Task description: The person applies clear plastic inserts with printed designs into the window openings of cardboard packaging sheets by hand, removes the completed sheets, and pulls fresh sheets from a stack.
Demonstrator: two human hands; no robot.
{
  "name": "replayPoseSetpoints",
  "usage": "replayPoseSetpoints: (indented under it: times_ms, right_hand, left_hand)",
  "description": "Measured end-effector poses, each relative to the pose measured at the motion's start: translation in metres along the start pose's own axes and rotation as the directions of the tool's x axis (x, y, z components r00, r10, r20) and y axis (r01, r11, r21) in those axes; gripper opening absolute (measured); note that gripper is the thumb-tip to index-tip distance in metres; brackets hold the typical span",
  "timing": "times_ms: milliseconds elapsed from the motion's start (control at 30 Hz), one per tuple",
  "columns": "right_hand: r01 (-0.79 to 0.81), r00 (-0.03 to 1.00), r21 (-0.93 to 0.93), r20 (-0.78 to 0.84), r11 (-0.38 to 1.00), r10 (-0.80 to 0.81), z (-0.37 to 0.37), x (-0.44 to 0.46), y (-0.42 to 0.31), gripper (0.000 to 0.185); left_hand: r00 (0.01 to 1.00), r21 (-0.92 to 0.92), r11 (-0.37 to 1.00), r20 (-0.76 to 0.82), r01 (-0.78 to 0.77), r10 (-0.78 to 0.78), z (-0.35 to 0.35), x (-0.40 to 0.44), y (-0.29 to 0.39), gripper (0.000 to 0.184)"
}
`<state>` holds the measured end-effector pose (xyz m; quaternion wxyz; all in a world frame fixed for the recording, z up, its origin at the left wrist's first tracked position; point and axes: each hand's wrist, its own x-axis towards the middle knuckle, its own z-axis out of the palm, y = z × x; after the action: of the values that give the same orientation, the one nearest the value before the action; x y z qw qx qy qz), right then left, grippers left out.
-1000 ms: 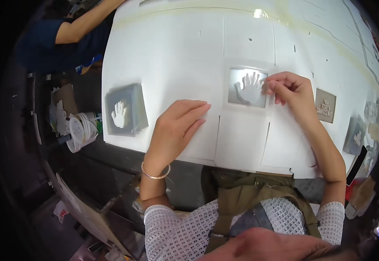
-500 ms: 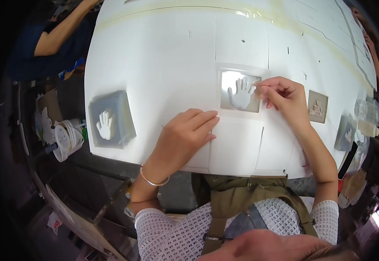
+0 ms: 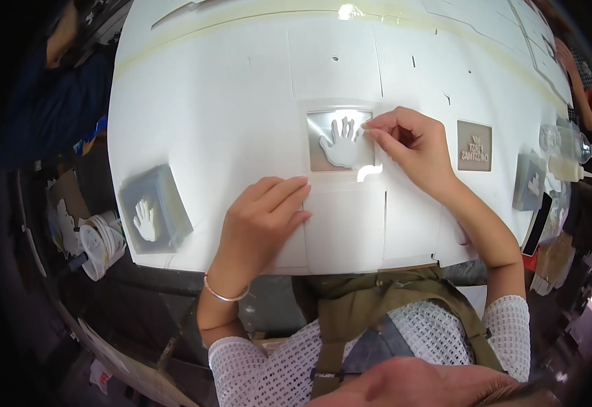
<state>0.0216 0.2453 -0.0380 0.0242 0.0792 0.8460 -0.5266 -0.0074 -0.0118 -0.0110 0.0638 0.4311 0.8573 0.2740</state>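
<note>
A white hand-shaped cutout [image 3: 341, 150] lies on a shiny rectangular plate [image 3: 316, 129], with a translucent border around the plate. The thumb and forefinger of my right hand [image 3: 415, 142] are pinched together at the tip of the cutout's rightmost finger. My left hand [image 3: 261, 216] rests on the white table, its fingers stretched out and lying together, fingertips by the lower left corner of the translucent border. To the right sits a brown-grey plate [image 3: 474, 146] with raised lettering in mirror writing.
A stack of clear sheets [image 3: 155, 210] topped by a white hand shape stands at the left table edge. Another small stack [image 3: 530, 180] and a clear plastic bottle [image 3: 567, 144] are at the right. White buckets [image 3: 100, 247] stand beyond the left edge. Other people are at the far sides.
The camera view has shifted, so the table things appear further left. My right hand stays pinched at the cutout's finger, and my left hand still lies near the border.
</note>
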Motion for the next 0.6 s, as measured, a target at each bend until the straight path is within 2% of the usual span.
replayPoseSetpoints:
  times_ms: [33, 100, 133, 200, 333, 367, 400, 433, 467, 533, 567, 600]
  right_hand:
    - [0.000, 1.000, 0.000, -0.004, 1.000, 0.000, 0.001, 0.000, 0.001, 0.013]
    - [0.133, 0.989, -0.091, -0.060, 0.987, -0.138, 0.003, 0.000, 0.002, 0.022]
    - [0.131, 0.988, -0.091, -0.065, 0.987, -0.138, 0.004, 0.001, 0.001, 0.022]
    - [0.223, 0.953, -0.312, -0.128, 0.923, -0.274, 0.004, -0.001, -0.005, 0.030]
    - [0.235, 0.924, -0.379, -0.200, 0.895, -0.327, -0.014, -0.007, -0.014, 0.034]
    - [0.211, 0.910, -0.445, -0.236, 0.870, -0.341, -0.029, -0.012, -0.012, 0.030]
    - [0.182, 0.893, -0.509, -0.271, 0.841, -0.358, -0.045, -0.018, -0.008, 0.026]
    - [0.120, 0.877, -0.469, -0.363, 0.875, -0.315, -0.061, -0.025, 0.001, 0.022]
    - [0.061, 0.851, -0.425, -0.451, 0.903, -0.270, -0.079, -0.033, 0.012, 0.018]
    - [-0.098, 0.809, -0.550, -0.529, 0.830, -0.255, -0.120, -0.054, 0.027, 0.012]
    - [-0.106, 0.795, -0.558, -0.545, 0.823, -0.267, -0.139, -0.070, 0.037, 0.012]
    - [-0.172, 0.765, -0.572, -0.590, 0.802, -0.257, -0.156, -0.088, 0.048, 0.012]
  left_hand:
    - [1.000, 0.001, 1.000, -0.004, 0.001, -0.001, 0.000, 0.000, 0.000, 0.032]
    - [1.000, -0.001, 1.000, 0.000, 0.003, -0.003, -0.001, 0.002, 0.001, 0.032]
    - [1.000, -0.004, 1.000, 0.005, 0.007, -0.007, -0.002, 0.003, 0.002, 0.032]
    - [1.000, -0.008, 1.000, 0.011, 0.005, -0.005, -0.002, 0.003, 0.002, 0.033]
    - [0.999, -0.047, 0.998, 0.041, 0.029, -0.027, -0.007, 0.002, 0.001, 0.035]
    - [0.999, -0.042, 0.999, 0.036, 0.019, -0.017, -0.011, 0.000, 0.000, 0.035]
    - [0.995, 0.007, 0.995, -0.021, 0.095, -0.094, -0.018, -0.003, -0.002, 0.035]
    - [0.982, 0.049, 0.984, -0.085, 0.170, -0.166, -0.024, -0.007, -0.005, 0.036]
    - [0.984, 0.048, 0.987, -0.095, 0.154, -0.149, -0.030, -0.011, -0.008, 0.036]
    - [0.904, 0.115, 0.922, -0.270, 0.371, -0.330, -0.040, -0.020, -0.015, 0.041]
    - [0.910, 0.110, 0.931, -0.278, 0.348, -0.307, -0.043, -0.024, -0.018, 0.041]
    - [0.878, 0.122, 0.895, -0.289, 0.430, -0.382, -0.044, -0.027, -0.022, 0.044]
